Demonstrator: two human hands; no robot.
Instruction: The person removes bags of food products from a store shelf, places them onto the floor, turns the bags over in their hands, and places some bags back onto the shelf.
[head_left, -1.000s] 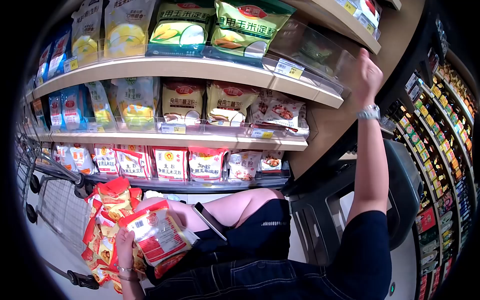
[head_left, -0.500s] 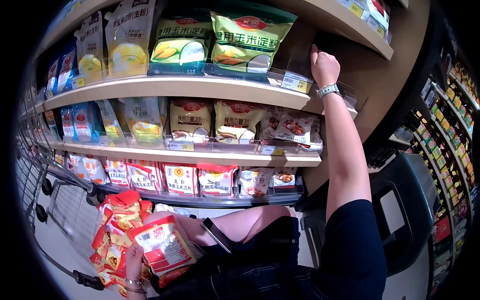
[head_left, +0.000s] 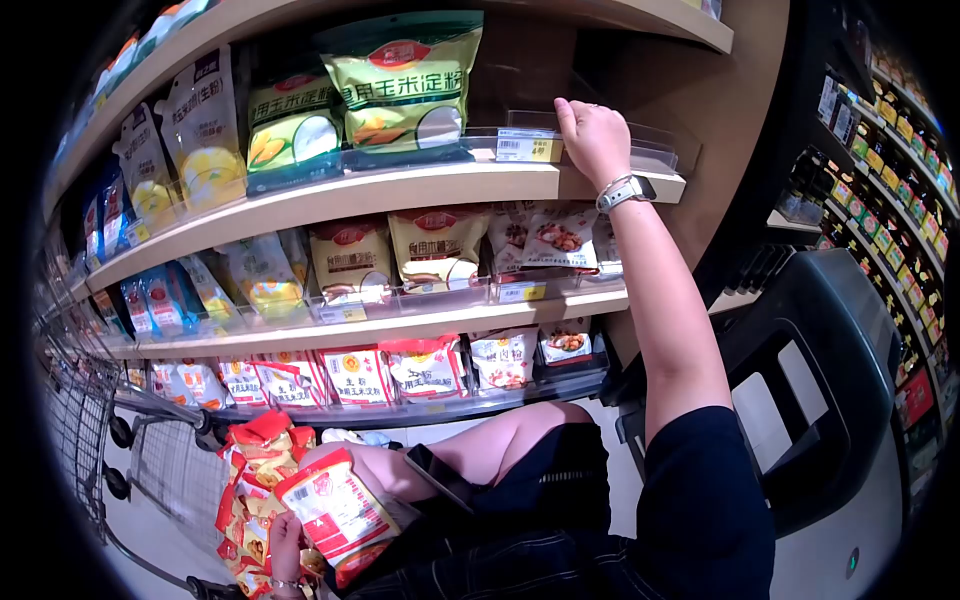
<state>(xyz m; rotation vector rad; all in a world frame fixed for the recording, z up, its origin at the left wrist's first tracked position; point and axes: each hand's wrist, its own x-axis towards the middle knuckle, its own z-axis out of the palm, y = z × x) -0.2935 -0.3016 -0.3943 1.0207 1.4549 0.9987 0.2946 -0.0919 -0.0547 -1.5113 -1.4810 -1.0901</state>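
My left hand [head_left: 287, 545] is closed on the edge of a red, white and yellow food packet [head_left: 335, 508], held over my lap with its printed, barcoded side up. Beside it, a heap of similar red and yellow packets [head_left: 262, 460] lies on the floor. My right hand [head_left: 597, 143] reaches up to the shelf with its thumb raised. Its fingers curl over the clear plastic shelf guard [head_left: 650, 150], just right of a price tag [head_left: 525, 146]; the fingertips are partly hidden. Left of the tag stands a green and yellow cornstarch bag [head_left: 405, 95].
Starch bags [head_left: 440, 250] and red-edged white packets [head_left: 425, 368] line the lower shelves. A phone [head_left: 438, 474] rests on my lap. A wire shopping cart [head_left: 75, 440] stands at left, a dark plastic frame [head_left: 820, 380] at right. Beyond it are more stocked shelves [head_left: 885, 200].
The view has shifted, so the shelves appear further left and the lap lower. My right hand stays at the shelf guard, and my left hand still holds the packet.
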